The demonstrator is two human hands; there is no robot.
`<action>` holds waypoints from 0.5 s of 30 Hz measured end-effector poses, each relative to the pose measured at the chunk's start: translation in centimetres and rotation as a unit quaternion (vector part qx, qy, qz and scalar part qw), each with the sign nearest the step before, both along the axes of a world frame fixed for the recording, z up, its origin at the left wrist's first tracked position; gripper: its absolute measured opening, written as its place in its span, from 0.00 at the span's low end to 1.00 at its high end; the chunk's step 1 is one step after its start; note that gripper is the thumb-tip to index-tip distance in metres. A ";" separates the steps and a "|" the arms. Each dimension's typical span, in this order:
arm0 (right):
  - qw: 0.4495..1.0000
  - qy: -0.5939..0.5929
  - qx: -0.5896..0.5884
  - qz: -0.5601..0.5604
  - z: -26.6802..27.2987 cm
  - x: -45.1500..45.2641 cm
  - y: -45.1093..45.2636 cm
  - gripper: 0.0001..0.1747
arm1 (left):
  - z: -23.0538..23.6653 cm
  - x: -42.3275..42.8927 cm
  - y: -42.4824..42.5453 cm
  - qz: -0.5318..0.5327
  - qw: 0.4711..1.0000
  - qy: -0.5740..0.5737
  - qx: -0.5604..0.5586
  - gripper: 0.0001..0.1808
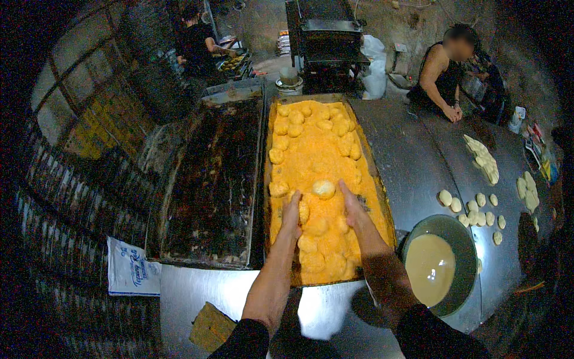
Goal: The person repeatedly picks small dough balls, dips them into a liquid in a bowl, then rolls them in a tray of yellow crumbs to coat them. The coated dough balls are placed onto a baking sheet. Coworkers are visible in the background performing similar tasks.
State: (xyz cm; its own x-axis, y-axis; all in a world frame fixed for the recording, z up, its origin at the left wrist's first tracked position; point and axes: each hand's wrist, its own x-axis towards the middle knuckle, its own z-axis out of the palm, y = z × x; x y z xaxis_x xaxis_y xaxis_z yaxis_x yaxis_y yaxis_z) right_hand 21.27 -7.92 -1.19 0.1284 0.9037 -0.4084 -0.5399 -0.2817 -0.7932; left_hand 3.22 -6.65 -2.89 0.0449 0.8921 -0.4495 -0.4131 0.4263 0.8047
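A long tray [388, 224] holds a deep spread of orange breadcrumbs [309, 152] with crumb-coated dough pieces along both sides and at the near end. Both my hands are over its middle. My left hand [292, 213] is beside a coated dough piece [304, 212]; whether it grips that piece is unclear. My right hand [352, 206] has its fingers apart on the crumbs, with no piece seen in its grasp. Between and just beyond my fingertips lies a paler, partly coated dough piece [323, 189], which neither hand visibly touches.
A dark empty tray [210, 179] lies at left. At right stand a bowl of pale batter [430, 269], loose dough pieces [473, 217] and a dough slab [484, 159]. One person [441, 76] leans at the table's far right; another [197, 45] works at far left.
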 end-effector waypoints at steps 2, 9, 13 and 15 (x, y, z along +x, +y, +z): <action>0.991 0.103 -0.009 0.090 2.7 -1.0 -0.3 0.40 | 1.8 0.5 -0.5 -0.075 0.989 -0.124 -0.008 0.40; 0.833 -0.549 -0.044 0.041 4.4 8.1 4.7 0.34 | 1.1 -4.2 1.5 0.055 0.890 0.441 0.101 0.24; 0.884 -0.465 0.039 -0.027 -0.8 7.2 7.3 0.35 | -2.7 -1.7 5.2 0.151 0.968 0.158 0.124 0.26; 0.915 -0.399 0.051 -0.035 -1.6 4.4 7.6 0.35 | -2.2 -0.3 6.8 0.076 0.994 0.047 0.068 0.27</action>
